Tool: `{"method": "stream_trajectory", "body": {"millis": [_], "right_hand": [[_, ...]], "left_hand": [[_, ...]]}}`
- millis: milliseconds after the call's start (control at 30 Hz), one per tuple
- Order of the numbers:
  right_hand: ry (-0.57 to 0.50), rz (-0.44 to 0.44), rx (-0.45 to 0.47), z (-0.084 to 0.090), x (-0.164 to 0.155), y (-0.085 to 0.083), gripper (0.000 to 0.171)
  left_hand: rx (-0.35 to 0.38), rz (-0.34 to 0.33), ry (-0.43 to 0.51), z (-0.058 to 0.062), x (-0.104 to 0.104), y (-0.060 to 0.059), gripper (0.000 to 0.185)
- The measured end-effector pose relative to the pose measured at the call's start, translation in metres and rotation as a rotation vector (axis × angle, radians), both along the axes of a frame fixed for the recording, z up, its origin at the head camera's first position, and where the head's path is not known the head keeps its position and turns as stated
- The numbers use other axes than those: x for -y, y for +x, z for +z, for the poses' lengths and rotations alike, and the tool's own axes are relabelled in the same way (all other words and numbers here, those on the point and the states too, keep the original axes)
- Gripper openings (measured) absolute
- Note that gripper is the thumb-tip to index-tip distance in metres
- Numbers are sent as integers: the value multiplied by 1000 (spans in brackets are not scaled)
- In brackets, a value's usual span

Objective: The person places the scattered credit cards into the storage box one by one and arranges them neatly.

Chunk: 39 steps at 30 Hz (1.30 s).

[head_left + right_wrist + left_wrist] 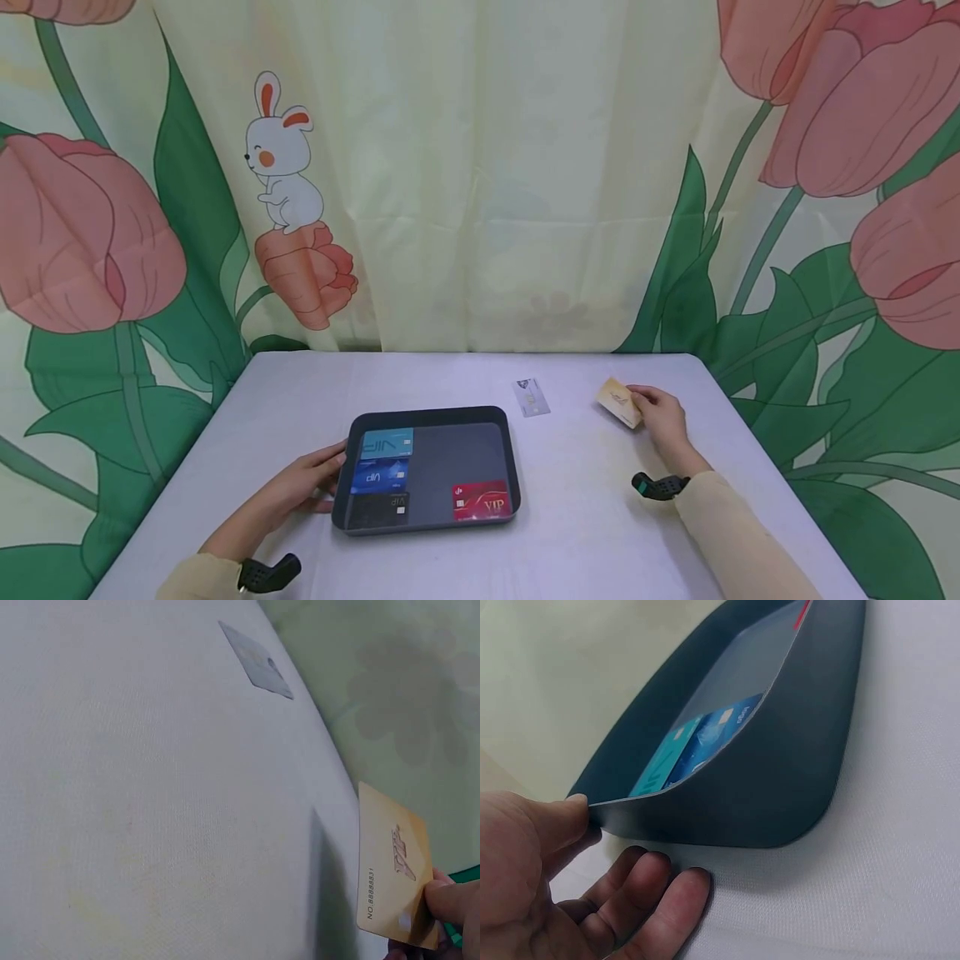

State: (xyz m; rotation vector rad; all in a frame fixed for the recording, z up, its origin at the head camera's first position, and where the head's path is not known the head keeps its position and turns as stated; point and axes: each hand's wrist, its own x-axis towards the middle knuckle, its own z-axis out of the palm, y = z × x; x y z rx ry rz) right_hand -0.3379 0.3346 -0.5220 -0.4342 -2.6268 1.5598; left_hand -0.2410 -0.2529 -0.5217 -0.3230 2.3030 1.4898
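Note:
A dark tray (pixel 457 454) sits on the table with a teal card (pixel 387 442), a blue card (pixel 379 476), a black card (pixel 381 505) and a red VIP card (pixel 481 500) lying in it. My left hand (pixel 303 486) holds the tray's left rim (pixel 630 806), thumb (pixel 562 817) on the edge and fingers (pixel 660 900) curled under it. My right hand (pixel 660 418) pinches a gold card (pixel 619 402), seen closer as the gold card (pixel 394 877) lifted off the table at the far right. A silver card (pixel 531 397) lies flat beyond the tray.
The white table (pixel 585 517) ends at a floral curtain (pixel 480 183) right behind it. Bare tabletop lies between the tray and my right hand. The silver card (pixel 256 661) rests near the table's far edge.

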Motion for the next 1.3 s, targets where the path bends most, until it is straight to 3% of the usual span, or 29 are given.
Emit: {"method": "stream_trajectory", "body": {"millis": [233, 500, 600, 800, 1000, 1300], "right_hand": [[-38, 14, 17, 3, 11, -2, 41], [-317, 119, 0, 15, 28, 3, 44], [-410, 169, 16, 20, 37, 5, 54], [-487, 235, 69, 24, 52, 9, 75], [-544, 290, 58, 30, 69, 16, 66], [-624, 187, 74, 35, 93, 18, 40]], "left_hand": [[-6, -11, -5, 0, 0, -1, 59], [-11, 0, -7, -2, 0, -1, 58], [-11, 2, -8, -2, 1, -1, 59], [-11, 9, -4, -4, 0, -1, 58], [-12, 8, -4, -4, 0, 0, 58], [-12, 9, -5, -4, -1, 0, 59]]}}
